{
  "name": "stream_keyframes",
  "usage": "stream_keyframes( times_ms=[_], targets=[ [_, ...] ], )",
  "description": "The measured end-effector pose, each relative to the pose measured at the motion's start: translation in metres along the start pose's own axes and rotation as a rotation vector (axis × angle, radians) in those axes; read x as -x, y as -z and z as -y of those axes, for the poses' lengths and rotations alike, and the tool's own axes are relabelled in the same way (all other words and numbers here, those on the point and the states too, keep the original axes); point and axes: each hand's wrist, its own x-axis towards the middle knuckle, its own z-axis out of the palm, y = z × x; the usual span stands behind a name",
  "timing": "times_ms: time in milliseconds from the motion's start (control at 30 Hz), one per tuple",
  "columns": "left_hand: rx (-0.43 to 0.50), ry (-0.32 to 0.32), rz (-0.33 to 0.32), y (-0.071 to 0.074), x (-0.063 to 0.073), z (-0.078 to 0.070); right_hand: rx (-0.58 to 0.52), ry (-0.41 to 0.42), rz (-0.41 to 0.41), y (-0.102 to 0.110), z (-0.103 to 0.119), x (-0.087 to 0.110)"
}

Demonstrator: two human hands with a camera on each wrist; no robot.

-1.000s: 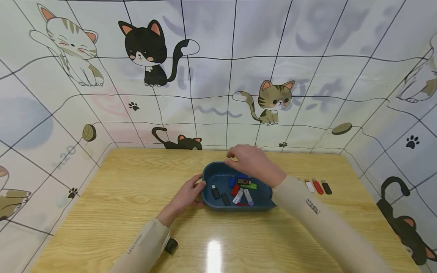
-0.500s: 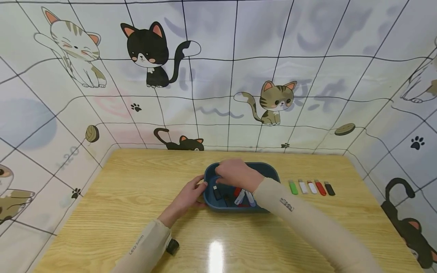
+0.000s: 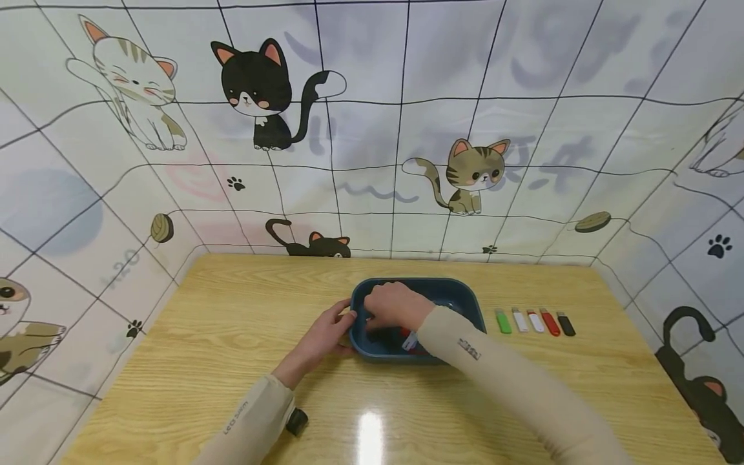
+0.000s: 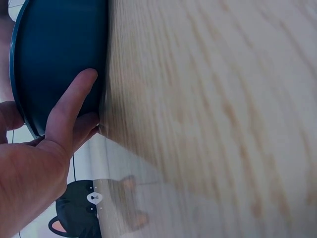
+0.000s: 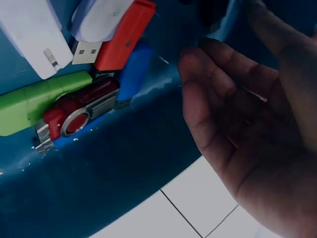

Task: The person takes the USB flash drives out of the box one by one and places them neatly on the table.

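Gripping the bin (image 3: 380, 357) at its left end, the left hand (image 3: 322, 331) is setting its thumb at the rim and stretching its forefinger along the outer wall. The bin is standing at the centre of the head frame, its long axis running left to right; the right sleeve (image 3: 500, 361) is hiding its lower right corner. Inside the bin, the right hand (image 3: 397, 305) is covering much of the contents. In the right wrist frame its fingers are curling close together, the thumb lying apart; a dark shape (image 5: 213, 15) is sitting at the top, too dim to make out, and whether they are touching or pinching it I cannot tell. At the left of that frame, a white drive (image 5: 34, 37) and a lavender drive (image 5: 101, 17) are running out of view; a red drive (image 5: 126, 37) is slanting up to the right, partly covering a blue drive (image 5: 136, 72); a green drive (image 5: 29, 101) is crossing the left edge; and a maroon drive (image 5: 94, 99) is pointing its plug to the lower left. Right of centre in the head frame, a row of five drives (image 3: 535, 321) is lying on the table (image 3: 174, 361), long axes running nearly up and down.
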Motion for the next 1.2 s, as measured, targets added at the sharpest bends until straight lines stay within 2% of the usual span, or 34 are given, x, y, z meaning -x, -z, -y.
stream_keyframes(
  times_ms=[167,600,833,1200],
  targets=[
    [0.0,-0.007,0.009,-0.001,-0.001,0.001,-0.024,-0.018,0.05,-0.005,0.0,-0.003],
    [0.012,-0.008,0.001,-0.002,0.0,0.0,-0.081,-0.02,0.078,-0.009,-0.005,-0.006],
    [0.023,-0.028,0.013,0.0,-0.001,0.003,-0.052,0.012,0.068,-0.008,-0.003,-0.007],
    [0.023,-0.026,0.017,0.0,-0.002,0.002,-0.13,0.08,0.061,-0.012,-0.007,-0.012]
  ],
)
